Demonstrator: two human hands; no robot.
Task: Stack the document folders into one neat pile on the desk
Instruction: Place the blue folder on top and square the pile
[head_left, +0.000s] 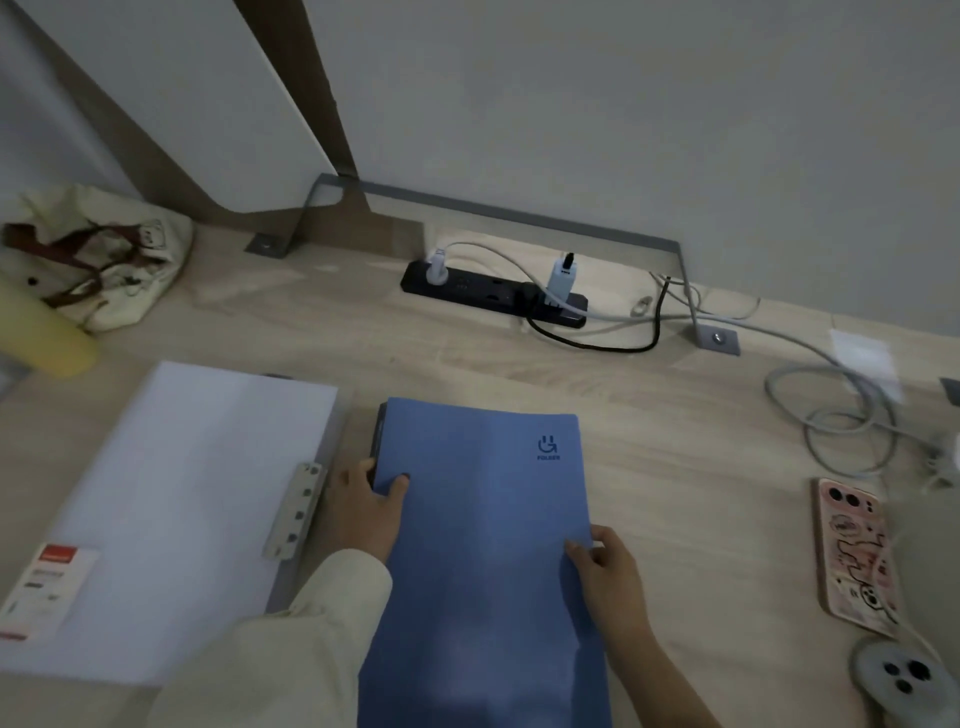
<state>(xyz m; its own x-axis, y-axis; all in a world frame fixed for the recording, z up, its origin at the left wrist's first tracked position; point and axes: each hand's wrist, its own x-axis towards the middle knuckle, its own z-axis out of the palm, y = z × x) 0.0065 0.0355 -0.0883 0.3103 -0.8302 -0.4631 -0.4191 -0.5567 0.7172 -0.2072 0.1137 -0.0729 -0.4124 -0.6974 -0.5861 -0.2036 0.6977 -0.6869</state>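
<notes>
Blue folder (483, 545): flat on the wood surface (675, 441), between both hands.
Left hand (366, 506): grip pinching its left edge.
Right hand (608, 571): grip pinching its right edge.
White folder (171, 509): just left of the left grip.

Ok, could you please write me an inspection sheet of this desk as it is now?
Surface: light wood desk.
Job's things: blue folder; white folder beside it, not stacked.
Clutter: cloth bag, yellow object, two phones.
Grippers: left hand and right hand grip the blue folder's edges.
Cables: power strip with plugs, grey cable coiled.
Surroundings: grey wall.
</notes>
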